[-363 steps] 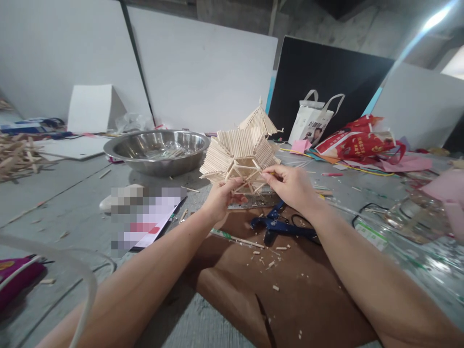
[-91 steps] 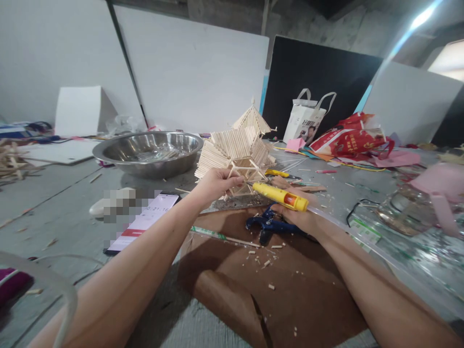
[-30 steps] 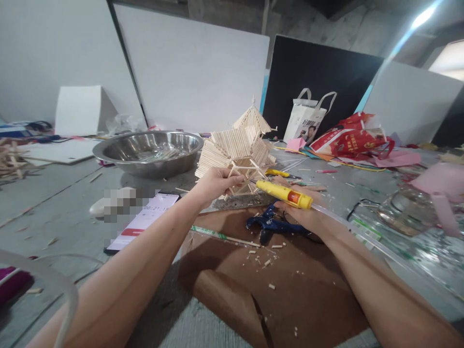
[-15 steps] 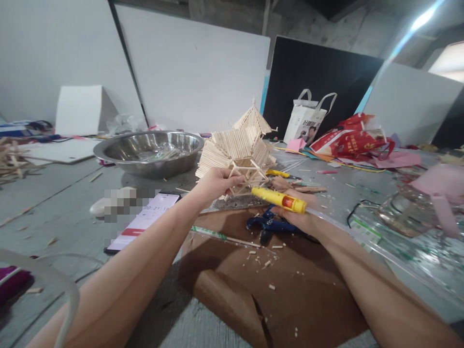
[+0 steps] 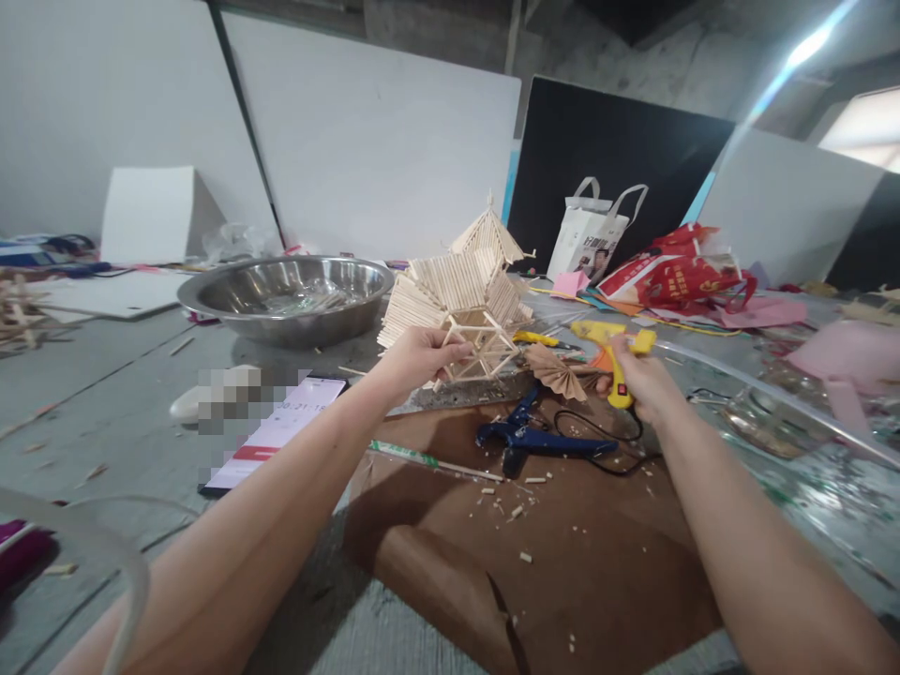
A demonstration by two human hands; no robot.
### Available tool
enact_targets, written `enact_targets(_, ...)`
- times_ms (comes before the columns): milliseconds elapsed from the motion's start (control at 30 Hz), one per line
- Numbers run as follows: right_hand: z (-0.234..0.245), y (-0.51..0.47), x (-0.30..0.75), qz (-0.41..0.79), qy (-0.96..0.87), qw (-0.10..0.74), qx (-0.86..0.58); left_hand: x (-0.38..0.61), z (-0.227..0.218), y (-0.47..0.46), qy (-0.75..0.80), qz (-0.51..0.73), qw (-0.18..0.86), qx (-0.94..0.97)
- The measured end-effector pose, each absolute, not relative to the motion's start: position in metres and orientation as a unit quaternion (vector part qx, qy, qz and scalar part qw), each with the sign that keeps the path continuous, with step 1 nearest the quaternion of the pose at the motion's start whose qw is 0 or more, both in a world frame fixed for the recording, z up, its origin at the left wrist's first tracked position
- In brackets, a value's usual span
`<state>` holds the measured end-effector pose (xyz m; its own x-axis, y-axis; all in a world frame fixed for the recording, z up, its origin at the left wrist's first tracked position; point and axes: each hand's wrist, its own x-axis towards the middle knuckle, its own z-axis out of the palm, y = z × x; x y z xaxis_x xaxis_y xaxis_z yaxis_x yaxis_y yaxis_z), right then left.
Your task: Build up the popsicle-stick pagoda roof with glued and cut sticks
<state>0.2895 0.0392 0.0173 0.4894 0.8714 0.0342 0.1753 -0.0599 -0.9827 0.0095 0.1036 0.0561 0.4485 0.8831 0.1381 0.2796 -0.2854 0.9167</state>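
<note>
My left hand pinches the open frame of a wooden stick model, whose slatted roof panels fan out behind the fingers. A pointed stick roof rises at its back. My right hand is wrapped round a yellow hot glue gun, its nozzle turned left, a little apart from the model; a long clear glue stick trails from its rear. A pleated brown paper fan lies between the model and the gun. Blue-handled cutters rest on brown paper below.
A steel basin stands at back left, with a phone in front of it. Stick offcuts and a green-wrapped stick litter the paper. A black cord loops near my right hand. Red bags lie at back right.
My right hand has moved right and away from the model with the glue gun, which now shows side-on. The paper fan and cutters have come into fuller view. My left hand has stayed put.
</note>
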Motion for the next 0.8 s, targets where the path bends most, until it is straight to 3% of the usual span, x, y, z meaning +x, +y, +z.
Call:
enact_targets(167,-0.008,0.051,0.304,0.392,-0.364,0.466,-0.705,0.009,0.056,0.103,0.394,0.34,0.451,0.725)
enact_targets(333,-0.023,0.062,0.32,0.152,-0.458,0.26,-0.836,0.01,0.057,0.102,0.395,0.345,0.447,0.725)
enact_targets(533,-0.017,0.058,0.319,-0.015,-0.463,0.17,-0.869,0.009,0.056,0.104,0.401,0.341,0.426,0.736)
enact_targets(600,-0.01,0.053,0.306,-0.086,-0.517,0.195,-0.829,0.009,0.055,0.104,0.404,0.335,0.411,0.745)
enact_targets(667,0.0,0.047,0.285,-0.119,-0.577,0.28,-0.758,0.008,0.054,0.105,0.411,0.328,0.397,0.752)
enact_targets(800,0.019,0.037,0.234,-0.069,-0.688,0.422,-0.586,0.008,0.054,0.105,0.411,0.324,0.388,0.758)
